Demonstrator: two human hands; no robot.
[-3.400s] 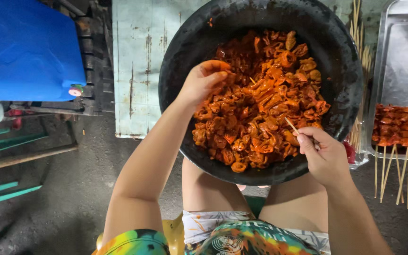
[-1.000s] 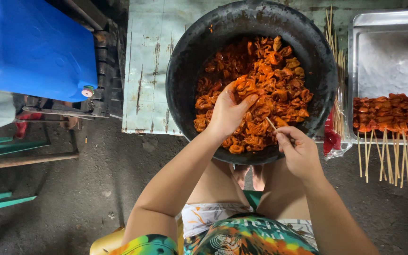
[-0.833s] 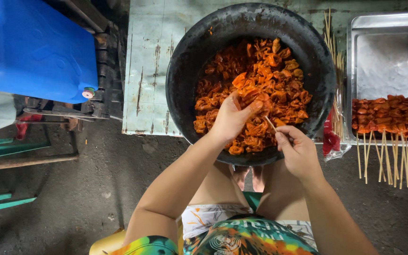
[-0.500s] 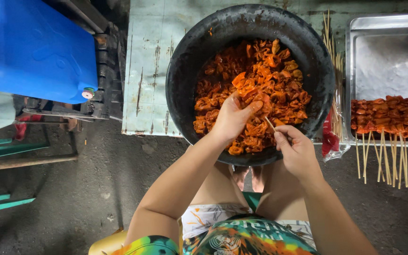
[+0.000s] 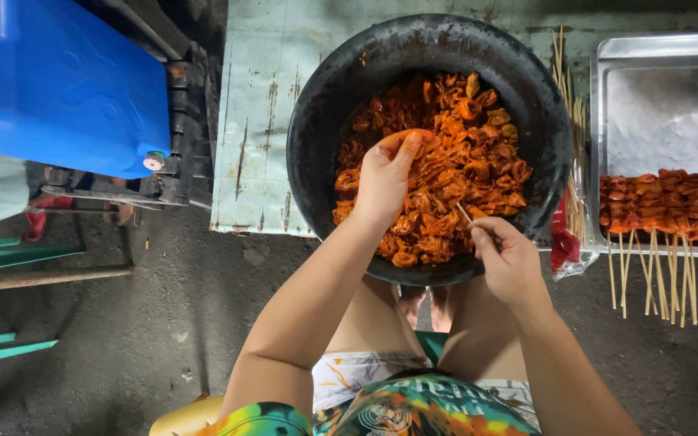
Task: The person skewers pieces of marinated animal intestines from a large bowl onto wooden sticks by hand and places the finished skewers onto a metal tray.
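Right now the left hand (image 5: 385, 173) closes on orange marinated meat (image 5: 454, 153) in the black basin (image 5: 317, 121), while the right hand (image 5: 510, 258) pinches a thin wooden skewer (image 5: 464, 215).

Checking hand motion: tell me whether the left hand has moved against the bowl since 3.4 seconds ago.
Yes. The left hand moved from the bowl's upper-left rim toward its centre, nearer the right hand.

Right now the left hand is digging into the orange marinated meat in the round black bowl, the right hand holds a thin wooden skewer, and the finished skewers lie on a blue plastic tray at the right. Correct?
Not quite. The head view shows the finished skewers on a shiny metal tray, not a blue plastic one. The rest holds: left hand in the orange marinated meat in the round black bowl, right hand holding a thin wooden skewer.
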